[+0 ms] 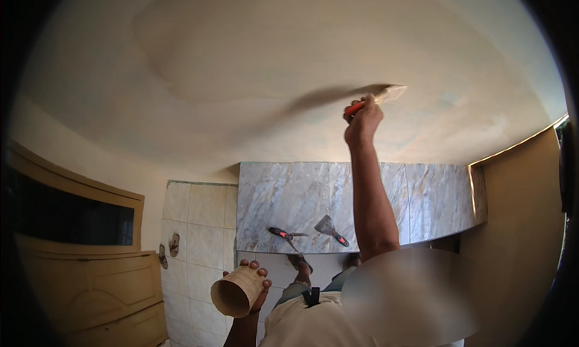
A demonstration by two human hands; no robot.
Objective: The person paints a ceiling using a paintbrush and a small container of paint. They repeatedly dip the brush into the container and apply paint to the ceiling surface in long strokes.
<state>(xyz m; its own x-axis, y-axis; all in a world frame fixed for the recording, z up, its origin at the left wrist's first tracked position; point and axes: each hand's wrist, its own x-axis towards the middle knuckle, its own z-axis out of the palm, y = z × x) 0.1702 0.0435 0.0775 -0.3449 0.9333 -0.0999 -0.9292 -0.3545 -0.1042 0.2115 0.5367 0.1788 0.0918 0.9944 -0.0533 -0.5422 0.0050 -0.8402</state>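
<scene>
My right hand [363, 116] is raised at the wall, closed round the red handle of a paintbrush [391, 94]. The brush's pale, flared head touches or nearly touches the cream wall [253, 63], and a dark shadow stretches left from it. Lower left, my left hand [260, 280] grips a beige cup-like container [236, 291] from its right side. Its round mouth tilts toward the view; the inside is shadowed, so its contents cannot be made out.
A grey marbled counter [289, 196] runs below the wall. On it lie a wide scraper [332, 230] and a red-and-black handled tool [286, 233]. Sandals [174, 244] rest on the tiled floor [202, 268]. A wooden door [90, 287] stands left, a brown panel [522, 196] right.
</scene>
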